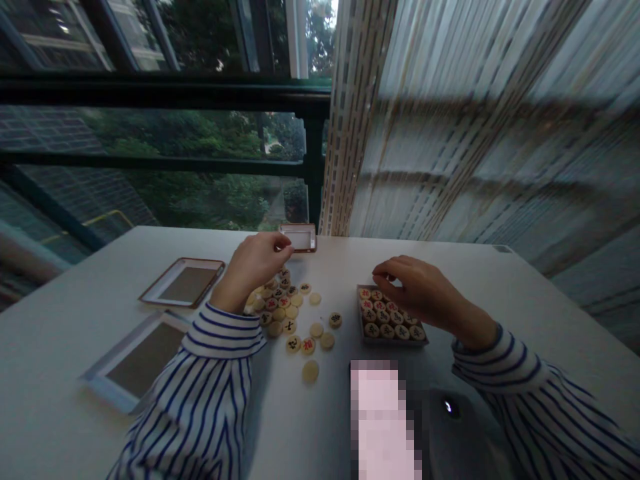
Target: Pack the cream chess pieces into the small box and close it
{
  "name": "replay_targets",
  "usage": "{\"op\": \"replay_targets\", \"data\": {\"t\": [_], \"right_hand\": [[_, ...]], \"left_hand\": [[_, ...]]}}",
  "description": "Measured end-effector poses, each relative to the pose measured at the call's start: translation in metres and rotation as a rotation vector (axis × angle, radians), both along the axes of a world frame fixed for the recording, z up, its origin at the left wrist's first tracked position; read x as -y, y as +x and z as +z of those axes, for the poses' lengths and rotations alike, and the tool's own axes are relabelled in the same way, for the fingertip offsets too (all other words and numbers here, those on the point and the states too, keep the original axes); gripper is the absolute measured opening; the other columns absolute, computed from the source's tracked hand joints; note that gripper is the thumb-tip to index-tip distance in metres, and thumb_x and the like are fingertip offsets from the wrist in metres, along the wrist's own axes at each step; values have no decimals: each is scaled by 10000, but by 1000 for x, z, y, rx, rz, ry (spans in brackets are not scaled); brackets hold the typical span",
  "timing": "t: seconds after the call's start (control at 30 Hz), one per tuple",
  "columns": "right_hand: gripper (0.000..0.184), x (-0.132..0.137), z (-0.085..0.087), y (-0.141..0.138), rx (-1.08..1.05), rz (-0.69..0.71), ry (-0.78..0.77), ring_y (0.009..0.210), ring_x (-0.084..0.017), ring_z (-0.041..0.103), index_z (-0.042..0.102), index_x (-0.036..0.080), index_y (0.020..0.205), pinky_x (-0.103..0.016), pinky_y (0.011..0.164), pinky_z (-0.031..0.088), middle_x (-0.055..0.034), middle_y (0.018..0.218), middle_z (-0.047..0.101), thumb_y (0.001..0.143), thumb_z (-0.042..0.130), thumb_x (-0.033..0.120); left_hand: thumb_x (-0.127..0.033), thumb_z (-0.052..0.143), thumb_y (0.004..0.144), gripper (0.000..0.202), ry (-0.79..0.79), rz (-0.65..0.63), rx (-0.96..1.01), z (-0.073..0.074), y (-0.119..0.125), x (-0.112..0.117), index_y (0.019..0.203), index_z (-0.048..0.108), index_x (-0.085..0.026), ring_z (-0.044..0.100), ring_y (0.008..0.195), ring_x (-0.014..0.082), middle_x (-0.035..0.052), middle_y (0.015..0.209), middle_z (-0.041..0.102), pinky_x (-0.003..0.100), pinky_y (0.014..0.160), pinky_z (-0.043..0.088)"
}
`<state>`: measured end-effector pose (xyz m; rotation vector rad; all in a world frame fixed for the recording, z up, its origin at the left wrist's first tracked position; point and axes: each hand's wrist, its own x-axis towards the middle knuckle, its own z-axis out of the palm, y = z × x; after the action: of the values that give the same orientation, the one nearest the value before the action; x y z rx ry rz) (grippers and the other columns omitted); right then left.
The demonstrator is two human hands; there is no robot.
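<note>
Several round wooden chess pieces (293,320) with red or black characters lie loose on the white table (75,347). My left hand (257,261) hovers over the far end of this pile, fingers pinched at a piece there. A small box (373,340) at centre right holds rows of the same pieces. My right hand (417,290) rests over the box's far side, fingers curled down onto the pieces; what the fingertips hold is hidden. Both arms wear blue-striped white sleeves.
Two flat box lids (183,283) (135,363) lie on the left of the table. A small open box (299,237) stands at the far edge by the window. A blurred pink patch (383,420) and a dark object (450,427) sit near me.
</note>
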<state>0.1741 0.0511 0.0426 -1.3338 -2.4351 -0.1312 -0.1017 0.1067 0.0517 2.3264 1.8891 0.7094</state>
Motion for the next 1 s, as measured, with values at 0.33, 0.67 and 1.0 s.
{"op": "replay_targets", "data": {"t": [0.33,0.67,1.0], "right_hand": [[249,-39,-1,-45,20,45,-173,797,-164,592,647,178,927,-262,721,403,-50,891,675,831,427,246],[309,-67,-15,-83,67,51,-222,929,-204,602,648,185,1001,-274,780,410,-70,1013,674,833,397,244],[303,-68,-20,-87,78,41,-241,944,-208,600,640,204,1014,-276,777,411,-61,1023,671,830,404,253]], "left_hand": [[-428,472,755,404,-190,132,-218,-29,-13,-20,1058,622,-205,610,928,247,88,1028,672,318,764,449],[-365,444,759,401,-233,178,-319,-47,-5,-21,1075,603,-176,608,943,290,139,996,673,376,759,443],[-334,421,771,331,-194,185,-372,-53,7,-15,930,646,-150,595,944,303,166,960,671,388,760,421]]}}
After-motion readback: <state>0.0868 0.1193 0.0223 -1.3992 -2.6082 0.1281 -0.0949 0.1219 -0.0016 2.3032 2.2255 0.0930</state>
